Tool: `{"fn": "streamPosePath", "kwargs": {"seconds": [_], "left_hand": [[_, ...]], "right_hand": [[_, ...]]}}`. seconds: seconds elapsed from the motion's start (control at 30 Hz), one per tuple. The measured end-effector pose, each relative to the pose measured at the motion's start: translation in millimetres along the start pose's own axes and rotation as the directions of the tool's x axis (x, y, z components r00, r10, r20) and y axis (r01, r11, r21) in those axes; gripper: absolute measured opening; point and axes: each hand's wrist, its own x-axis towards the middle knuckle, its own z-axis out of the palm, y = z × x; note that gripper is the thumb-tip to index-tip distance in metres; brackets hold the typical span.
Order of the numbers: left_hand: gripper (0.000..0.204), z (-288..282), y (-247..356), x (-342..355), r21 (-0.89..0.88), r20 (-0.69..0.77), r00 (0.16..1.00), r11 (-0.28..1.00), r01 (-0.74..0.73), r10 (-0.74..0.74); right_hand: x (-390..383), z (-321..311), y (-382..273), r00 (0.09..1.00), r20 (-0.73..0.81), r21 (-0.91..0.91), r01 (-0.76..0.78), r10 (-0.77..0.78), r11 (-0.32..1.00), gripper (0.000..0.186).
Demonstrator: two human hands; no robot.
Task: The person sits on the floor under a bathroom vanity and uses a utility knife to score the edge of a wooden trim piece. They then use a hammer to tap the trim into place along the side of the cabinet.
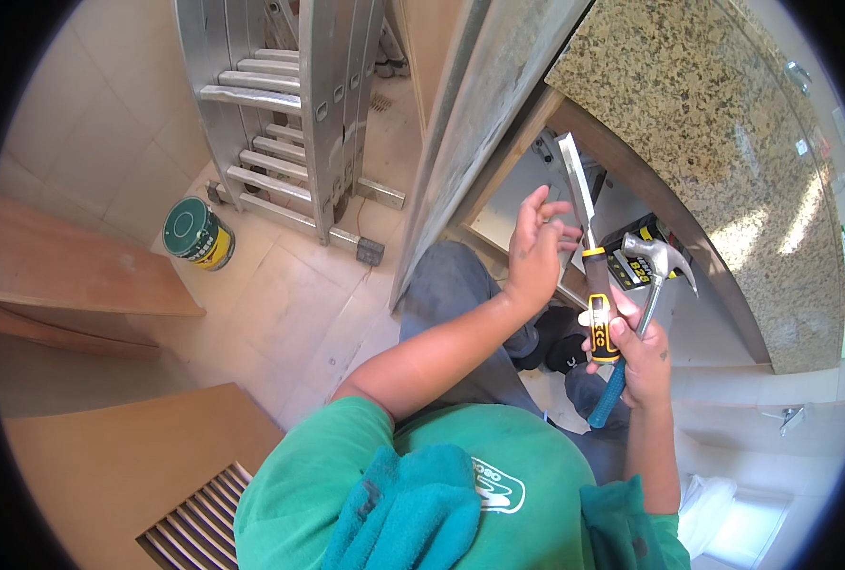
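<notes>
My right hand (645, 359) is closed round two tools together. One is a wood chisel (579, 190) with a black and yellow handle, its steel blade pointing up and away from me. The other is a claw hammer (660, 255) with a teal grip, the head raised to the right of the chisel. Just left of the chisel blade, my left hand (539, 245) holds nothing, its fingers apart and partly bent. Whether its fingertips touch the blade I cannot tell.
A granite counter (674, 85) curves above an open cabinet, where a black and yellow box (636, 255) sits. An aluminium ladder (313, 123) stands at the far left beside a green paint bucket (199, 234). Wooden panels (80, 261) lean at left; a louvred door (147, 456) lies nearer.
</notes>
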Motion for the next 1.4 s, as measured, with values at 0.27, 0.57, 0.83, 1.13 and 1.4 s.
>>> {"fn": "streamPosePath", "kwargs": {"seconds": [0.27,0.57,0.83,1.13,1.4], "left_hand": [[0.075,35.5,14.1,35.9,-0.049,-0.025,0.997,0.996,0.071,-0.072],[0.072,36.6,17.8,56.7,-0.164,-0.008,0.995,0.982,0.095,-0.098],[0.065,42.3,23.4,66.5,-0.297,0.019,0.994,0.949,0.106,-0.105],[0.072,50.7,12.6,68.4,-0.249,-0.002,0.997,0.965,0.079,-0.082],[0.059,56.4,4.1,67.4,-0.253,-0.039,0.998,0.967,0.027,-0.038]], "right_hand": [[13.6,24.6,-7.9,1.0,-0.015,0.066,-0.004,0.005,0.998,0.062],[13.4,29.1,-10.1,0.996,0.03,0.199,0.081,-0.088,0.977,0.067],[16.2,30.1,-13.5,0.988,-0.034,0.03,0.154,-0.153,0.988,0.065],[20.0,16.0,-11.2,0.971,-0.142,-0.088,0.181,-0.192,0.979,0.057],[24.1,6.1,-6.6,0.963,-0.174,-0.122,0.188,-0.207,0.975,0.057]]}}
